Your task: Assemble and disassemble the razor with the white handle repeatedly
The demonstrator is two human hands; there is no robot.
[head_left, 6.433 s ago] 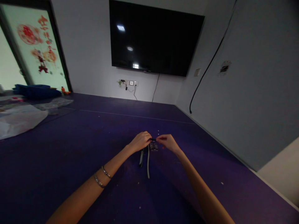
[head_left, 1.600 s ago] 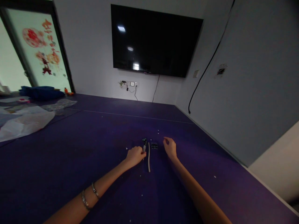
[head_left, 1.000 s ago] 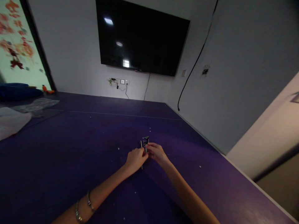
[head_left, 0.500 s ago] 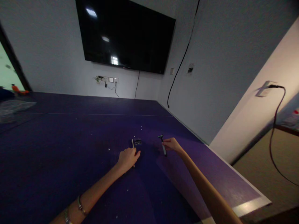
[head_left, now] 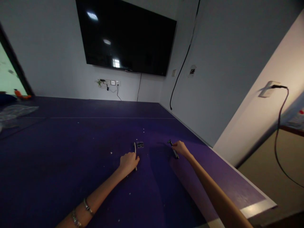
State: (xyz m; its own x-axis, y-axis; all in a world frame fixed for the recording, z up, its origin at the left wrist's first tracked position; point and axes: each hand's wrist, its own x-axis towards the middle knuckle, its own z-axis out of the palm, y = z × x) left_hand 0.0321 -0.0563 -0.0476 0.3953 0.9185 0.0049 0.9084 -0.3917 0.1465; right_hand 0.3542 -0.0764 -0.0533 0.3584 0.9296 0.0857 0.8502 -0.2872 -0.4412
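Note:
My left hand (head_left: pixel 128 163) is closed around a slim pale stick (head_left: pixel 135 147) with a dark patch at its far end, which looks like a toothbrush. Its lower tip shows below my fingers, and the middle is hidden by the hand. Just right of that far end lies a small clear case (head_left: pixel 140 144) with dark pieces inside, which look like razor cartridges. Farther right, my right hand (head_left: pixel 180 148) pinches a razor (head_left: pixel 176 154) by its dark handle. The razor's head points away and to the left, low over the purple tabletop (head_left: pixel 95 177).
Small white scraps dot the tabletop around my hands. Crumpled clear plastic (head_left: pixel 17 111) and an orange object (head_left: pixel 22 95) are at the far left. A black cable (head_left: pixel 180 74) hangs along the right wall, and a television (head_left: pixel 128 36) is mounted on the far wall.
My right hand has moved to the right with the razor, whose handle has tilted and turned. My left hand has shifted slightly left and nearer, still on the pale stick.

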